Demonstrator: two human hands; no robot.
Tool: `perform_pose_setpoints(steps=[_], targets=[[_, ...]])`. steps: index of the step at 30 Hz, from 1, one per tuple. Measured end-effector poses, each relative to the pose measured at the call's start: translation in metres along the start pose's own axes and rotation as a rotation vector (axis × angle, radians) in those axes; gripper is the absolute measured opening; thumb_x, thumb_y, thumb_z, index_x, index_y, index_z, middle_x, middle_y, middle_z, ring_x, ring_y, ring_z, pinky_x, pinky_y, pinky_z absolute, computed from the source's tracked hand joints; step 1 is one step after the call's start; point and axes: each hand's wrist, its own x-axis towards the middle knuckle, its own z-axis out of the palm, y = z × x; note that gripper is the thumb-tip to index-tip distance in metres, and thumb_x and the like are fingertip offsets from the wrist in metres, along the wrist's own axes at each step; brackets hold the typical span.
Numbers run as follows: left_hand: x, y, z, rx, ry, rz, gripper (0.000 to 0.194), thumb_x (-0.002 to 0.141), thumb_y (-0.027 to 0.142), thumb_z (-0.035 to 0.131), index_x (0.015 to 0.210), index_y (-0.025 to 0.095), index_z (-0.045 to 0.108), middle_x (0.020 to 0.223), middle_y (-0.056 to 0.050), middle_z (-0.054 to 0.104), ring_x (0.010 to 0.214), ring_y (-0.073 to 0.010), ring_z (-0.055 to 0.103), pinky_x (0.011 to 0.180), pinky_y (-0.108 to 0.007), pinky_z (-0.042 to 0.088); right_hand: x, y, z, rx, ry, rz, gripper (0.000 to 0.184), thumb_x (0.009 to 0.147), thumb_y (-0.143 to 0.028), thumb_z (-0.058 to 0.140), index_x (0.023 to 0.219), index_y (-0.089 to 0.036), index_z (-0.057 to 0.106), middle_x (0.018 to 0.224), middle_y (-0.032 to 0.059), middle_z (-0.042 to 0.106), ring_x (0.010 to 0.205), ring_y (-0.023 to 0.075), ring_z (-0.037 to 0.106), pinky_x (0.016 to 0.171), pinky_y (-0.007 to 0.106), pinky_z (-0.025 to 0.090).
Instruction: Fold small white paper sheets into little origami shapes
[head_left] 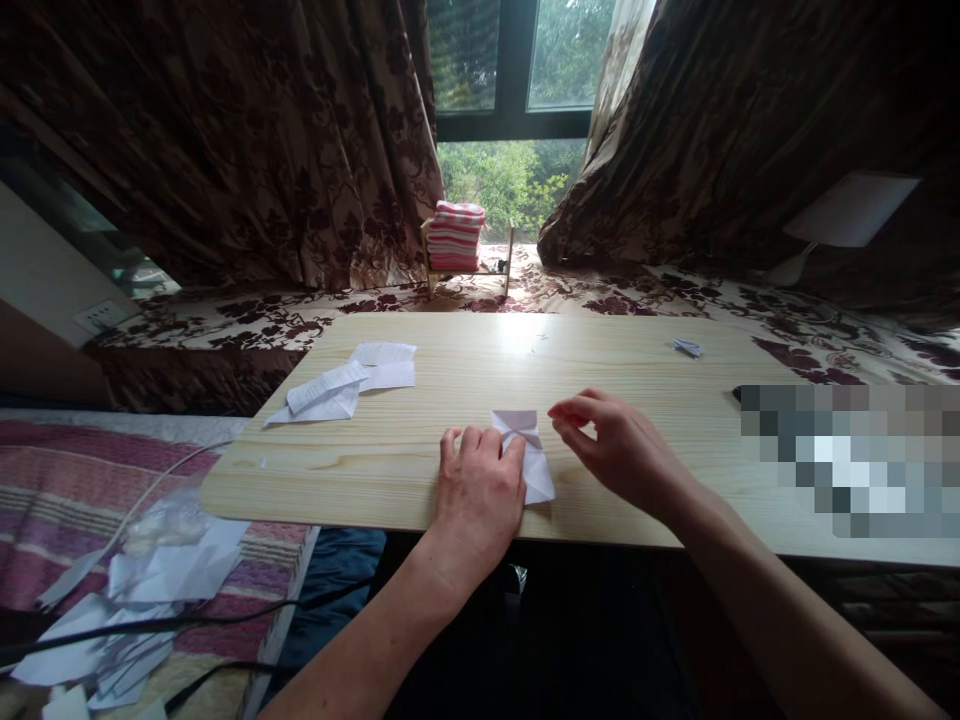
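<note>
A small folded white paper (537, 478) with crease lines lies near the front edge of the wooden table (615, 360). My left hand (480, 475) rests on its left side, fingers bent and thumb on the paper, holding it down against the tabletop. The hand covers part of the sheet. Just right of the paper's upper edge, my right hand (607, 440) hovers with thumb and forefinger tips brought close together. Nothing shows between those fingertips, and a gap separates them from the paper.
Printed, folded papers (330, 390) lie on the table's left side. A small folded paper piece (688, 347) sits at the back right, near a blurred-out object (862, 460). Loose papers (150, 600) and cables cover the bed at left. Folded striped towels (456, 238) stand by the window.
</note>
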Motion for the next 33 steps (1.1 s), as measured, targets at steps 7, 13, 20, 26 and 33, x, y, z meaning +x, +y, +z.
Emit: perform_pose_setpoints(steps=[7, 13, 20, 26, 33], targets=[[0.028, -0.019, -0.017, -0.099, 0.147, -0.068, 0.025, 0.086, 0.027, 0.049, 0.104, 0.02, 0.064, 0.096, -0.006, 0.065, 0.097, -0.0236, 0.053, 0.095, -0.044, 0.033, -0.044, -0.017, 0.003, -0.196, -0.14, -0.104, 0.022, 0.087, -0.02, 0.05, 0.101, -0.024, 0.067, 0.081, 0.0035, 0.06, 0.077, 0.0192, 0.054, 0.065, 0.029, 0.038], [0.072, -0.028, -0.018, -0.326, -0.102, -0.107, 0.031, 0.08, 0.031, 0.051, 0.103, 0.02, 0.068, 0.098, -0.005, 0.069, 0.098, -0.0242, 0.057, 0.087, -0.038, 0.041, -0.039, -0.019, -0.001, -0.253, -0.208, -0.125, 0.02, 0.089, -0.02, 0.048, 0.09, -0.025, 0.067, 0.08, 0.0032, 0.058, 0.075, 0.0178, 0.05, 0.064, 0.028, 0.034], [0.081, -0.031, -0.017, -0.452, -0.335, -0.129, 0.023, 0.075, 0.03, 0.054, 0.079, 0.018, 0.073, 0.076, -0.004, 0.071, 0.074, -0.0185, 0.061, 0.068, -0.026, 0.044, -0.039, -0.019, -0.001, -0.289, -0.231, -0.144, 0.022, 0.089, -0.018, 0.048, 0.1, -0.027, 0.065, 0.082, 0.0037, 0.059, 0.075, 0.019, 0.049, 0.063, 0.029, 0.032], [0.081, -0.031, -0.014, -0.477, -0.333, -0.153, 0.022, 0.072, 0.028, 0.055, 0.076, 0.018, 0.074, 0.074, -0.004, 0.072, 0.072, -0.0184, 0.06, 0.07, -0.027, 0.044, -0.038, -0.023, -0.003, -0.326, -0.272, -0.134, 0.026, 0.087, -0.015, 0.047, 0.105, -0.026, 0.062, 0.084, 0.0042, 0.06, 0.076, 0.0198, 0.05, 0.063, 0.029, 0.032], [0.08, -0.026, -0.014, -0.475, -0.303, -0.181, 0.019, 0.07, 0.023, 0.055, 0.071, 0.017, 0.073, 0.071, -0.004, 0.071, 0.071, -0.0181, 0.059, 0.07, -0.028, 0.044, -0.038, -0.027, -0.004, -0.362, -0.312, -0.124, 0.034, 0.085, -0.011, 0.046, 0.115, -0.022, 0.058, 0.087, 0.0064, 0.06, 0.078, 0.0218, 0.05, 0.066, 0.031, 0.033]])
